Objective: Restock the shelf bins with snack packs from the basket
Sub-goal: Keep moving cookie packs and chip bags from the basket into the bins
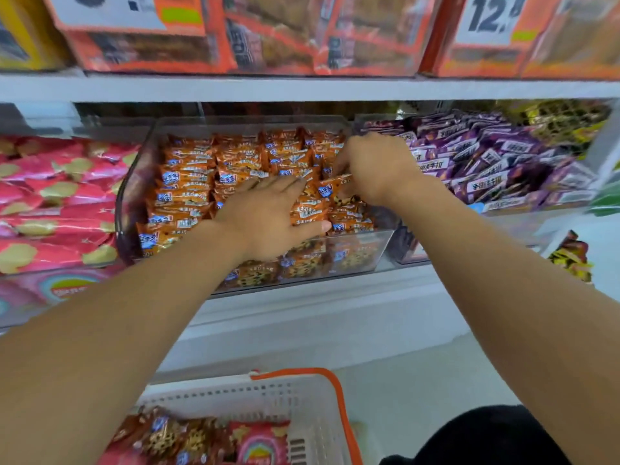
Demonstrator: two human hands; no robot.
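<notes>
A clear plastic shelf bin holds several orange cookie snack packs in rows. My left hand lies flat on the packs near the bin's front, fingers straight. My right hand reaches into the bin's right side and pinches an orange snack pack with curled fingers. Below, a white basket with an orange rim holds more orange cookie packs and a pink pack.
A bin of pink packs sits to the left and a bin of purple packs to the right. Orange boxes with price tags fill the shelf above. A white shelf ledge juts out below the bins.
</notes>
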